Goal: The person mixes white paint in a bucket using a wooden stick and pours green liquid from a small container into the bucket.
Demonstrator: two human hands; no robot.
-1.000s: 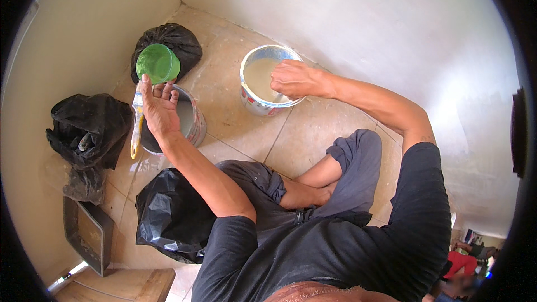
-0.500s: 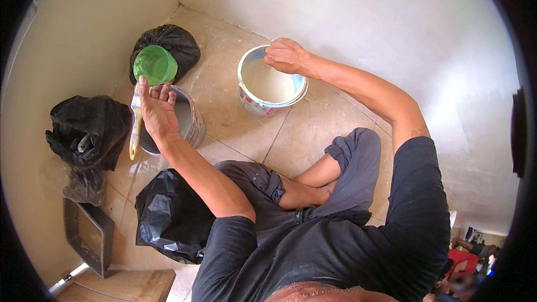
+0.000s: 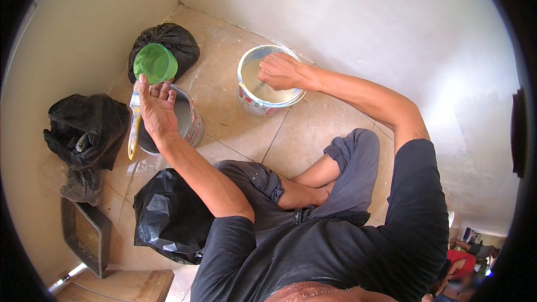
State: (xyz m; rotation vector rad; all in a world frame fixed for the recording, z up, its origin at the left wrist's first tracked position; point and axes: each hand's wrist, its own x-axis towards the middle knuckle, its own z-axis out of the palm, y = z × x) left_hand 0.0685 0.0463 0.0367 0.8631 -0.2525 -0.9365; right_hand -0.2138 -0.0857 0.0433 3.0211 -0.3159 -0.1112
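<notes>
My left hand (image 3: 158,111) holds a green plastic cup (image 3: 155,62) between thumb and fingers, its mouth tipped so the green-stained inside shows. Beside that wrist, a paintbrush (image 3: 134,126) with a yellow and white handle leans at the rim of a bucket (image 3: 194,126) of greyish liquid. My right hand (image 3: 278,71) is closed in a fist over a white bucket (image 3: 260,107) of creamy paint-like liquid (image 3: 253,72). Whatever that fist grips is mostly hidden below it; I cannot make out its kind.
Black plastic bags lie at the back (image 3: 187,42), the left (image 3: 89,128) and by my left knee (image 3: 168,212). A dark tray (image 3: 100,229) leans near a wooden board (image 3: 120,285). Pale walls (image 3: 358,22) meet behind the buckets. A person in red (image 3: 461,260) is far right.
My right fist has moved slightly left and nearer, from the bucket's far right rim to over its middle. My left hand and the green cup stay nearly still.
</notes>
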